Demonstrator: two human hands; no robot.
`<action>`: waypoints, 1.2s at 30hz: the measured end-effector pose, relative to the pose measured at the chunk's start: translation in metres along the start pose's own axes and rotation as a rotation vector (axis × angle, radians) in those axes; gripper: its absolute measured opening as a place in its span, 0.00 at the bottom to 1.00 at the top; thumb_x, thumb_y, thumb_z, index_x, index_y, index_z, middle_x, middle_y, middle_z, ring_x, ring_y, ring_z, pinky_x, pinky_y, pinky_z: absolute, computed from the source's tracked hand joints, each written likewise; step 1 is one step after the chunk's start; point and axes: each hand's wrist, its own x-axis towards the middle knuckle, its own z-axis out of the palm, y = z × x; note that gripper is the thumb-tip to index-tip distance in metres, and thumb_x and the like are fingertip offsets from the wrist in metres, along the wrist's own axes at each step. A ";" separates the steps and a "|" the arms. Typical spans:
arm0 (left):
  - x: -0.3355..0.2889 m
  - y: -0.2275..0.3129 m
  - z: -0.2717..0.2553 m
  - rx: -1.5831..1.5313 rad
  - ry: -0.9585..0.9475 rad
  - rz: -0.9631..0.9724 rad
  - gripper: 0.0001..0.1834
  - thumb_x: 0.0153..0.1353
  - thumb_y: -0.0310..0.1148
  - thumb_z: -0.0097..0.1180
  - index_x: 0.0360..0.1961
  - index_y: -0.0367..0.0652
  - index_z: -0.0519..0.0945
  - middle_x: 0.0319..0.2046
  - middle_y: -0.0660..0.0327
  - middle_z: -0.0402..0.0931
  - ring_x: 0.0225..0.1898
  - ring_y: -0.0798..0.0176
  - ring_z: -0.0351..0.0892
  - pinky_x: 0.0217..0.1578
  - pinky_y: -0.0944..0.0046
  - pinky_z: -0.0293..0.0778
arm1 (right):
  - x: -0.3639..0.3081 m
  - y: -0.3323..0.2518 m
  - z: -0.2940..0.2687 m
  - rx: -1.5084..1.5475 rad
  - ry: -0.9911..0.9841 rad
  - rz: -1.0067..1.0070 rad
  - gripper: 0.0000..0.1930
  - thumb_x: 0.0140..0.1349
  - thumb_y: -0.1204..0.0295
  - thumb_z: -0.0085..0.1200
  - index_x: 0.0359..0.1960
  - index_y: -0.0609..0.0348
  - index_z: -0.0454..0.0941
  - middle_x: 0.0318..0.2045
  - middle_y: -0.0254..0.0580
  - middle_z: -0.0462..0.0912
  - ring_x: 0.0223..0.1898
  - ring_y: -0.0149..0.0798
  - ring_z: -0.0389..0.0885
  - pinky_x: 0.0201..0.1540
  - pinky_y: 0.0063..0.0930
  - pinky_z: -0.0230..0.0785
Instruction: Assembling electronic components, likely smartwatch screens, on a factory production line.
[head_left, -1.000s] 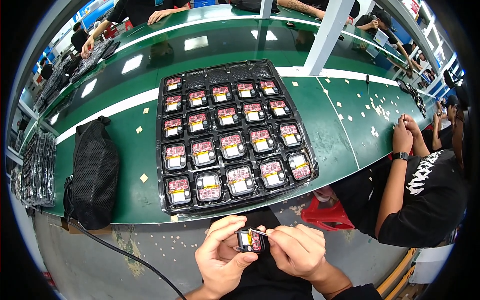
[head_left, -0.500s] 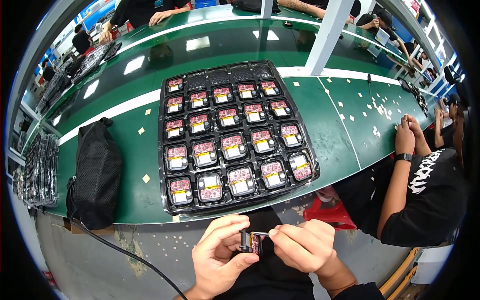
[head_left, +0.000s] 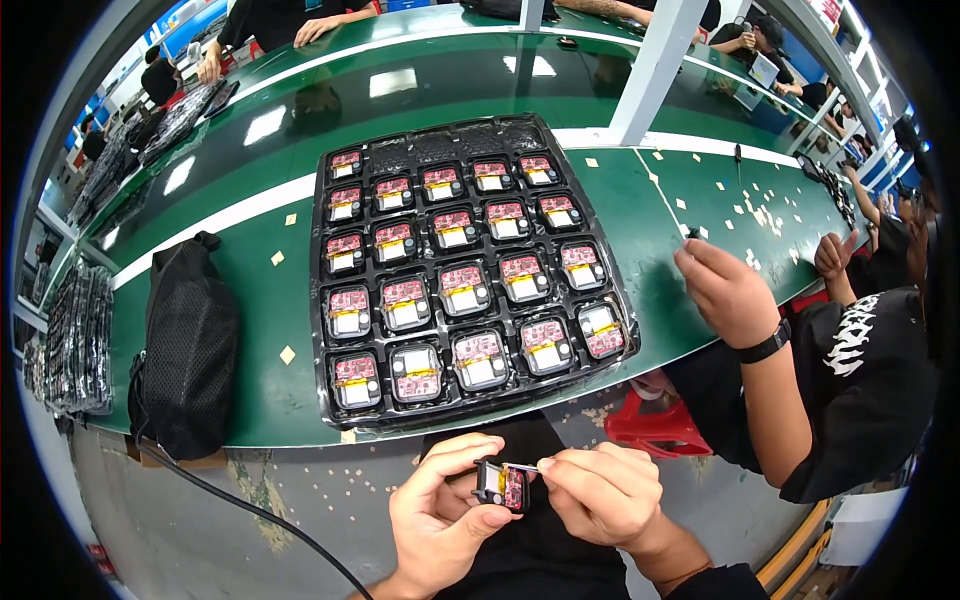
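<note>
My left hand grips a small black device housing by its edges, above my lap. Inside the housing show a red circuit board, a silver battery and yellow tape. My right hand, closed in a pinch, holds a thin metal tool, which looks like tweezers. Its tip touches or nearly touches the yellow tape at the housing's upper edge. Beyond my hands, a black plastic tray holds rows of similar opened devices; several pockets in its far row hold none.
A black mesh bag lies left of the tray on the green workbench. Stacked trays stand at far left. A co-worker's hand reaches over the bench at right, near scattered small pale squares. A red stool stands below.
The housing in my left hand has tilted so more of its inside shows. My right hand stays close to it. The co-worker's arm at right has swung left toward the tray.
</note>
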 end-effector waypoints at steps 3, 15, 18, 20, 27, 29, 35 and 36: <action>-0.002 -0.005 0.004 -0.073 -0.013 0.033 0.34 0.60 0.40 0.75 0.60 0.28 0.75 0.61 0.48 0.74 0.50 0.60 0.82 0.43 0.63 0.85 | 0.000 -0.005 0.002 0.015 0.014 0.047 0.15 0.46 0.83 0.68 0.38 0.63 0.86 0.31 0.39 0.86 0.20 0.33 0.78 0.22 0.24 0.70; -0.003 -0.005 0.007 -0.019 0.036 0.117 0.34 0.59 0.39 0.76 0.59 0.28 0.77 0.60 0.50 0.75 0.55 0.61 0.79 0.51 0.65 0.79 | 0.000 -0.016 0.005 -0.011 0.019 0.112 0.15 0.46 0.84 0.67 0.38 0.63 0.86 0.30 0.39 0.86 0.21 0.34 0.80 0.24 0.26 0.74; -0.004 -0.004 0.007 -0.036 0.037 0.089 0.33 0.58 0.38 0.76 0.59 0.28 0.77 0.60 0.50 0.75 0.57 0.60 0.78 0.53 0.65 0.77 | -0.002 -0.018 0.004 -0.031 0.001 0.124 0.15 0.46 0.83 0.67 0.38 0.63 0.86 0.30 0.39 0.86 0.21 0.34 0.79 0.23 0.25 0.73; -0.005 -0.004 0.005 -0.033 0.042 0.075 0.34 0.58 0.38 0.76 0.59 0.29 0.77 0.60 0.50 0.75 0.57 0.60 0.78 0.54 0.64 0.77 | -0.001 -0.016 0.003 -0.037 -0.018 0.122 0.15 0.46 0.83 0.67 0.38 0.62 0.86 0.30 0.38 0.86 0.21 0.34 0.79 0.23 0.25 0.73; 0.004 0.027 -0.010 0.037 0.000 0.222 0.38 0.53 0.41 0.79 0.58 0.30 0.74 0.55 0.48 0.75 0.56 0.46 0.81 0.52 0.53 0.83 | 0.015 0.017 -0.021 -0.027 0.233 0.129 0.11 0.51 0.84 0.64 0.38 0.66 0.84 0.29 0.48 0.86 0.24 0.43 0.83 0.27 0.30 0.75; 0.016 0.039 -0.011 0.098 0.086 0.328 0.41 0.47 0.46 0.83 0.54 0.35 0.73 0.51 0.49 0.75 0.48 0.44 0.87 0.44 0.51 0.88 | 0.024 0.039 -0.021 -0.162 0.329 0.175 0.11 0.57 0.87 0.61 0.42 0.69 0.82 0.35 0.53 0.86 0.32 0.48 0.85 0.33 0.33 0.77; 0.083 0.089 -0.010 0.275 -0.119 0.473 0.35 0.55 0.27 0.77 0.62 0.31 0.73 0.58 0.50 0.75 0.57 0.56 0.80 0.58 0.58 0.80 | 0.043 0.107 -0.036 -0.439 0.345 0.338 0.10 0.67 0.82 0.56 0.48 0.68 0.77 0.45 0.52 0.82 0.40 0.55 0.84 0.44 0.42 0.77; 0.098 0.095 -0.011 0.297 -0.113 0.491 0.32 0.57 0.26 0.75 0.61 0.31 0.73 0.55 0.51 0.77 0.54 0.59 0.82 0.55 0.61 0.81 | 0.048 0.110 -0.032 -0.434 0.356 0.337 0.10 0.67 0.82 0.56 0.48 0.68 0.77 0.45 0.52 0.82 0.40 0.55 0.84 0.44 0.42 0.77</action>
